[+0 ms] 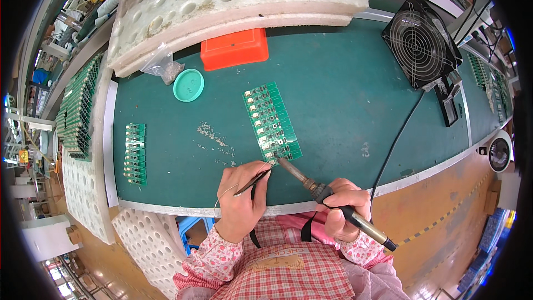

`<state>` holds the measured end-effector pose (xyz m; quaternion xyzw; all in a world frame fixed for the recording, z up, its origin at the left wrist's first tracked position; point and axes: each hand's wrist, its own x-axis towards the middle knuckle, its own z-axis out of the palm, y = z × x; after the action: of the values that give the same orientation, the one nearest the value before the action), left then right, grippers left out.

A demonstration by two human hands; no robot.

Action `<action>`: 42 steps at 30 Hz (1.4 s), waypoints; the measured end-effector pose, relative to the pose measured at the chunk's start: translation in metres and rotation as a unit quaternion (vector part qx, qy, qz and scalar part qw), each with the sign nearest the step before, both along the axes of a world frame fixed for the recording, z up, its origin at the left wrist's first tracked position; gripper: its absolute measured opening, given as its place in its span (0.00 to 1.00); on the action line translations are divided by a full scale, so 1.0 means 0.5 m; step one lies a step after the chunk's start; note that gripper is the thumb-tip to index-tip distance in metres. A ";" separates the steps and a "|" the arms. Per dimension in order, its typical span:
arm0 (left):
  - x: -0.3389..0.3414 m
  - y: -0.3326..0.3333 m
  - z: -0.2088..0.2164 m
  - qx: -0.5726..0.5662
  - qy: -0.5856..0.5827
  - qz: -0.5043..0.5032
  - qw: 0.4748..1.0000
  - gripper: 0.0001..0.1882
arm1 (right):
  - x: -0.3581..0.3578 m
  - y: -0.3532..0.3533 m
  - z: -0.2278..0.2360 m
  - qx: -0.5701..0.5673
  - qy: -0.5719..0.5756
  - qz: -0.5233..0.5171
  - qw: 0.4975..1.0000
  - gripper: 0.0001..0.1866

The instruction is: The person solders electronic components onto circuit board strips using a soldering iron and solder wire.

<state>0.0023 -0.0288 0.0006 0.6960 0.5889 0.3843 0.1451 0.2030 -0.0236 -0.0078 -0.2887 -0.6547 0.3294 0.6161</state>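
Note:
A green circuit board panel [272,123] with a row of white parts lies flat on the green work mat. My right hand [347,208] grips a soldering iron [319,190], its tip touching or just above the panel's near end. In my left hand [240,193] are dark tweezers [252,182], pinched between thumb and fingers. Their points reach toward the same near end of the board; the exact contact is too small to make out. Small pale bits [215,138] are scattered on the mat left of the panel.
A second board strip [135,154] lies at the left. Farther back are a teal round lid [189,85], a plastic bag [163,65], a red box [234,49] and a holed foam block [233,0]. A black fan [415,41] stands back right, its cable [397,147] crossing the mat.

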 end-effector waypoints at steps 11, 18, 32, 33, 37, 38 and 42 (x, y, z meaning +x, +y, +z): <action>0.000 -0.001 0.001 -0.005 -0.007 0.002 1.000 0.10 | 0.002 -0.015 -0.012 -0.025 -0.029 -0.025 0.999 0.10; -0.001 0.000 -0.002 0.000 -0.007 -0.002 1.000 0.11 | 0.000 -0.020 -0.007 0.002 -0.166 -0.029 0.986 0.12; -0.004 0.000 0.000 -0.012 -0.006 -0.006 1.000 0.11 | -0.005 -0.014 -0.004 0.027 -0.228 -0.005 0.973 0.11; -0.004 0.000 0.000 -0.014 -0.004 -0.007 1.000 0.11 | -0.007 -0.014 -0.004 0.035 -0.228 -0.005 0.973 0.13; -0.003 0.000 0.002 -0.015 -0.005 -0.005 1.000 0.10 | -0.007 -0.014 -0.002 0.048 -0.241 0.002 0.969 0.18; -0.004 0.000 0.003 -0.015 -0.002 -0.006 1.000 0.10 | -0.007 -0.014 -0.002 0.048 -0.241 0.002 0.969 0.18; -0.002 -0.001 0.002 -0.013 -0.003 -0.003 1.000 0.10 | -0.004 -0.014 -0.005 0.055 -0.214 -0.015 0.975 0.16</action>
<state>0.0012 -0.0290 0.0014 0.6949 0.5910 0.3784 0.1567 0.2012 -0.0305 -0.0103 -0.3283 -0.7838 0.2143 0.4816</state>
